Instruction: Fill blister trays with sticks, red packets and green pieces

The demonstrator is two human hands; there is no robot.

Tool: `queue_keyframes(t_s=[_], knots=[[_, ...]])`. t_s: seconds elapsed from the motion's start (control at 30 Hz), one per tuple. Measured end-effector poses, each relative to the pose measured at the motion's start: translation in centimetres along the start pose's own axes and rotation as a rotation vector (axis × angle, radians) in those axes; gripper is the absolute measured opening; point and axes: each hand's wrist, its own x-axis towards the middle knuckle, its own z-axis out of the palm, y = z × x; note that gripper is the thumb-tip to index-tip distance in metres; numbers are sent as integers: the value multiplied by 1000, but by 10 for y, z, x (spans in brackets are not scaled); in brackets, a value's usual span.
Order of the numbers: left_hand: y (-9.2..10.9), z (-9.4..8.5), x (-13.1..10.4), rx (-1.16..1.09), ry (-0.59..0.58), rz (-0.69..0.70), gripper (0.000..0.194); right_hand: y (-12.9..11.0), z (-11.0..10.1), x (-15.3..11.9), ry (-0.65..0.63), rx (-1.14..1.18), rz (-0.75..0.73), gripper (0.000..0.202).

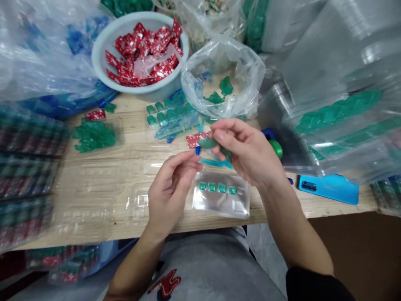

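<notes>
My right hand (236, 144) is closed around green translucent pieces (207, 143), one pinched at its fingertips and another showing below its fingers. Just beyond the fingertips lies a red and white patterned piece (193, 140); whether the hand touches it I cannot tell. My left hand (175, 177) is beside it on the left, fingers curved and apart, with nothing visible in them. Below and between both hands sits a clear plastic tray (219, 207) with several small green pieces (212, 187) in a row. Light blue strips (214, 162) lie just behind this tray.
Behind are a bowl (140, 89) of red packets and an open plastic bag (224, 110) with green pieces. Green pieces (95, 136) are heaped left, near stacked filled trays (28, 167). A blue phone (328, 189) and large clear bags (341, 121) are right.
</notes>
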Motion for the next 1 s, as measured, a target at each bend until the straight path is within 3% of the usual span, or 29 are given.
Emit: queue_keyframes(t_s=[0.07,0.13,0.43,0.6,0.73,0.83,0.9,1.0], knots=[[7,8,4,-22,10,49,23,8,0,-23,-60,191,37,11],[11,13,5,-7,3,64,22,12,-2,-38,-76,235,45,15],[17,10,-12,36,-197,112,33,11,-4,-72,63,180,-5,9],[19,13,-20,199,-157,226,44,15,-2,-83,124,261,-17,11],[18,14,-21,38,-197,32,24,14,-5,-92,106,333,6,8],[13,14,-19,12,-253,-68,21,14,-17,-100,188,362,14,7],[6,18,-19,144,-328,5,20,15,-29,-107,286,383,13,5],[-12,32,-22,419,-509,223,19,19,-49,-122,453,367,2,5]])
